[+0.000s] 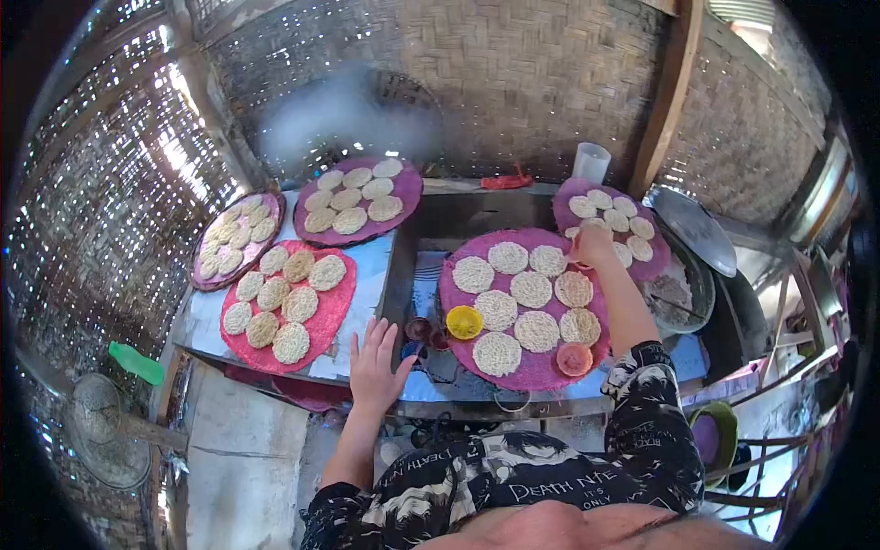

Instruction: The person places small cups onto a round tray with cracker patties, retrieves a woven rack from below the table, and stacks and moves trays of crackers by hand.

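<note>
Round pale discs with a noodle-like texture lie on a large purple round mat (524,367) in front of me. My right hand (593,246) reaches to its upper right edge, near the smaller purple mat (570,191); its fingertips are partly hidden, and a bit of a reddish thing shows beside them. My left hand (374,365) has its fingers spread at the table's front edge, right of the red-pink mat (339,316), and holds nothing. A yellow cup (465,322) and an orange-pink cup (575,359) sit on the large mat.
Two more disc-covered mats (411,191) (203,277) lie at the back left. A white cup (591,162) and red item (507,181) stand behind. At right are a basin (701,289) and lid (694,229). Small dark cups (419,330) sit between mats.
</note>
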A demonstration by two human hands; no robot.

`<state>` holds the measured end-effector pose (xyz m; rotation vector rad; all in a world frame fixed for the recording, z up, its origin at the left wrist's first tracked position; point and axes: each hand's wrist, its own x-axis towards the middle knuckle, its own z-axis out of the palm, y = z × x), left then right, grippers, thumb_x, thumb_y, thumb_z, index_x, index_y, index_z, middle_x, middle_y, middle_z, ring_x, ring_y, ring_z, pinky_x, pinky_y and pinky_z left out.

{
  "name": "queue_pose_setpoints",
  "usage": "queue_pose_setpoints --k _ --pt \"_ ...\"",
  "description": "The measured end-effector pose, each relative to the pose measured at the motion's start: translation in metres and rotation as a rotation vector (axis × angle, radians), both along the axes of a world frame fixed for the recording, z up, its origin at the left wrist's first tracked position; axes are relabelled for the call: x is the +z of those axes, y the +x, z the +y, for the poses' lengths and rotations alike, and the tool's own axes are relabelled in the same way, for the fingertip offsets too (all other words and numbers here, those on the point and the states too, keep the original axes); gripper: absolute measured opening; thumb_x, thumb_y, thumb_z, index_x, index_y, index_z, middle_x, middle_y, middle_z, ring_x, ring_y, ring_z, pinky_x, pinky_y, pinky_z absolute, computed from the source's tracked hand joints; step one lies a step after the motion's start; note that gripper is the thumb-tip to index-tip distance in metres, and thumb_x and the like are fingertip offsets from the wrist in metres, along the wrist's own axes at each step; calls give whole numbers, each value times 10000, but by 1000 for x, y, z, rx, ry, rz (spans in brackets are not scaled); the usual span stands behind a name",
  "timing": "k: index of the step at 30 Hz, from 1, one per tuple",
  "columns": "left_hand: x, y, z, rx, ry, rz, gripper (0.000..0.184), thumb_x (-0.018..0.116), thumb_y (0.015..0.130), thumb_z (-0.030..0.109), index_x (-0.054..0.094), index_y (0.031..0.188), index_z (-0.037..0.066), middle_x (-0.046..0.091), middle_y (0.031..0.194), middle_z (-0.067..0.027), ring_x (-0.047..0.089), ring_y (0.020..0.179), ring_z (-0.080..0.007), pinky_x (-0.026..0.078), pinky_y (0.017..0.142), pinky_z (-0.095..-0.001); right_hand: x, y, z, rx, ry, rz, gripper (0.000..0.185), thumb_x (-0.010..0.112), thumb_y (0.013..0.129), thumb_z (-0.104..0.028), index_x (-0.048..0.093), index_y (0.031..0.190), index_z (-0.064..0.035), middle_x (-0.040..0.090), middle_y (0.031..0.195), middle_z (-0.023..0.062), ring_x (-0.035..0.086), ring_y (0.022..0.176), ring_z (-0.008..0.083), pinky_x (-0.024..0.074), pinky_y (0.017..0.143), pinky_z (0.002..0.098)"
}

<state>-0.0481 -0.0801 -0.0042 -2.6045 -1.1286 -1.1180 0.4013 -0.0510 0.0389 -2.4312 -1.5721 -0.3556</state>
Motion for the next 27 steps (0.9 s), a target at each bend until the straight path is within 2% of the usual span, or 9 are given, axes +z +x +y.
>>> queue_pose_setpoints --k 2,7,11,12,20,23,27 --pt "-1 -1 2 -2 -20 -17 617 681 702 285 418 1215 65 451 1241 -124 379 1196 -325 264 984 -490 40 -35 9 82 -59 129 553 776 559 -356 501 940 -64 539 962 198 548 891 346 458 756 405" --pt "0 -2 3 -8 -70 -8 614 671 699 318 431 1209 74 450 1241 -109 376 1203 -303 277 980 -475 15 -88 72 456 -43 344 559 732 586 -449 516 931 -66 509 1001 210 522 943 357 443 792 426" --pt "0 -3 4 18 -84 0 608 660 700 332 441 1207 77 450 1241 -102 378 1204 -290 274 985 -462 -12 -119 106 409 -82 278 600 734 568 -483 529 942 -61 511 1012 202 512 977 363 437 829 426" --pt "-1 -4 5 19 -82 32 646 676 691 355 428 1218 75 436 1258 -107 368 1209 -308 294 972 -478 -8 -129 103 391 -101 279 619 734 563 -492 528 955 -60 511 1018 199 510 984 366 434 837 426" --pt "-1 -7 7 8 -87 37 614 652 703 370 447 1209 88 454 1238 -100 389 1196 -294 317 960 -467 -11 -151 108 279 -260 209 687 725 558 -524 517 1030 -69 475 1123 173 468 1057 344 420 859 447" --pt "2 -8 7 -17 -94 11 605 651 707 358 447 1209 88 453 1240 -96 387 1199 -290 327 955 -463 7 -163 98 275 -270 129 737 703 582 -530 486 1118 -73 458 1157 164 442 1086 345 408 876 449" --pt "2 -10 6 -48 -100 9 603 658 703 343 442 1207 91 452 1241 -90 387 1200 -286 337 950 -458 27 -181 94 338 5 150 736 672 630 -509 464 1174 -58 440 1182 168 425 1107 332 404 882 424"
